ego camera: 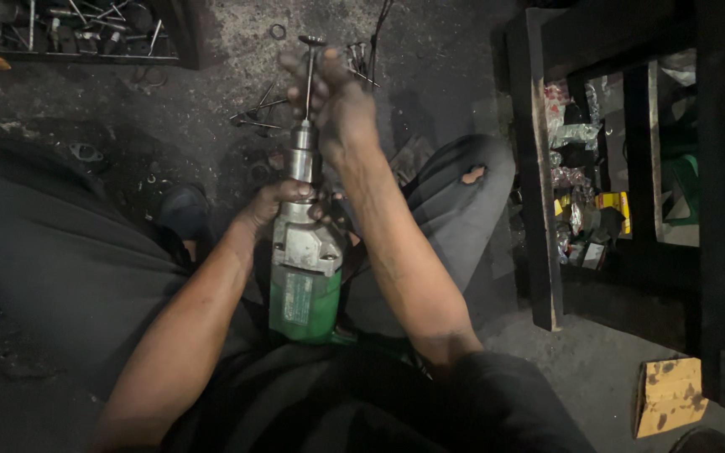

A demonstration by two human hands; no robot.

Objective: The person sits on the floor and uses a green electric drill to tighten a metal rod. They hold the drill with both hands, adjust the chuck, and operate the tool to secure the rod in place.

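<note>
Your left hand (283,201) is wrapped around the neck of the green electric drill (302,277), just below the chuck (301,155). The drill lies along your lap, nose pointing away from you. Your right hand (337,96) is closed round the valve (310,71), whose stem stands in the chuck with the flat head up top. Looks like the seating step: stem is in, but I can't tell whether the chuck is tightened. Next move likely calls for holding the stem straight and centred while the chuck gets nipped up, left hand keeping the body steady. More loose valves (258,113) lie on the concrete floor (430,50) beyond, near a tray of tools (77,33).
</note>
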